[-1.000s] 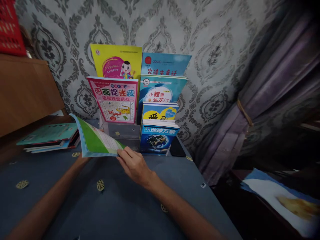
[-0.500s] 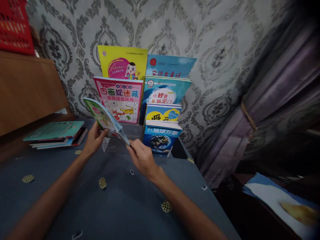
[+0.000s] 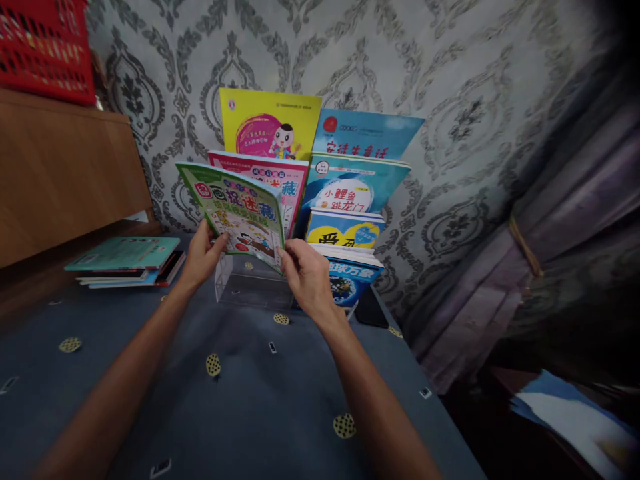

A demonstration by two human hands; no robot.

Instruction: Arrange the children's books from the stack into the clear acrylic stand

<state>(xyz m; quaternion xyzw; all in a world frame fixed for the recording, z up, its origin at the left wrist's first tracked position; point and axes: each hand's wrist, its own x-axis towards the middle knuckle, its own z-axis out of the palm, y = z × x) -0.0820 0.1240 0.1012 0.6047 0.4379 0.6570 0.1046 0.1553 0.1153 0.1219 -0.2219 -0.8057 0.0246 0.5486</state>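
Green-covered picture book (image 3: 240, 213): one, thin, softly bowed; held in front of the rack's left column, above its bare front tier, cover outward and leaning back. Whether its lower edge touched the rack could not be told.

Left hand (image 3: 199, 257): clamped on the book's lower left edge, thumb laid over the cover. Right hand (image 3: 311, 277): closed on the lower right edge, fingers curled round it. Grips at opposite sides probably served to steady limp pages, and left the title unobscured.

Clear rack (image 3: 250, 285): stepped, apparently plastic; its rising tiers seemed meant to show each cover above the one in front.

Left column: pink book (image 3: 294, 200), partly hidden by the green one; yellow book (image 3: 270, 120), taller in view, behind it.

Right column, back to front: blue book (image 3: 370, 130); teal book (image 3: 363, 180); yellow-and-blue book (image 3: 345, 230); globe-covered book (image 3: 356, 283), partly masked by the right hand. All leaned back, presumably for stability.

Dark flat object (image 3: 371, 310): perhaps a phone, beside the rack's right foot.

Stack of books (image 3: 125, 255): lying flat, well left of the rack.

Surface (image 3: 250, 413): dark blue-grey, patterned, beneath rack and stack.
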